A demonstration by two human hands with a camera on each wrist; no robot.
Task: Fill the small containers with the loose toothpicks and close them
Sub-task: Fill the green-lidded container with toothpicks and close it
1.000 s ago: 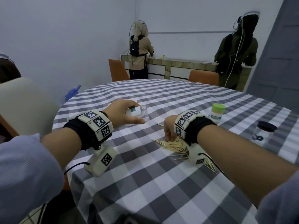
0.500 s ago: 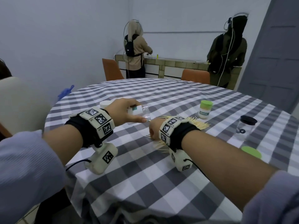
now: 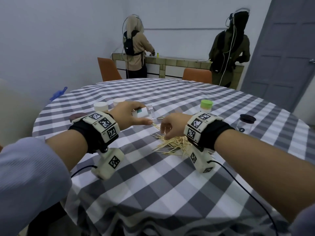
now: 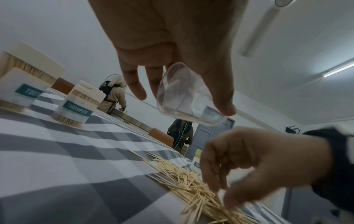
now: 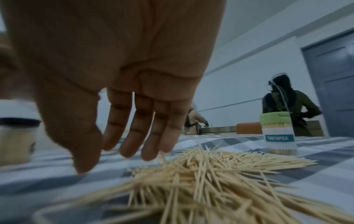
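Head view: the clear container (image 3: 148, 112) is held tilted above the table, mouth toward the right, by the left hand (image 3: 127, 115), whose fingers curl round it. The loose toothpicks (image 3: 172, 144) lie heaped just right of it, under the right hand (image 3: 172, 126), whose fingers hang relaxed over the pile, gripping nothing. A good pinch would gather a small aligned bundle before feeding the mouth. Filled white-lidded jars (image 4: 77, 103) stand far left, a green-lidded jar (image 3: 206, 106) far right; none blocks the reach
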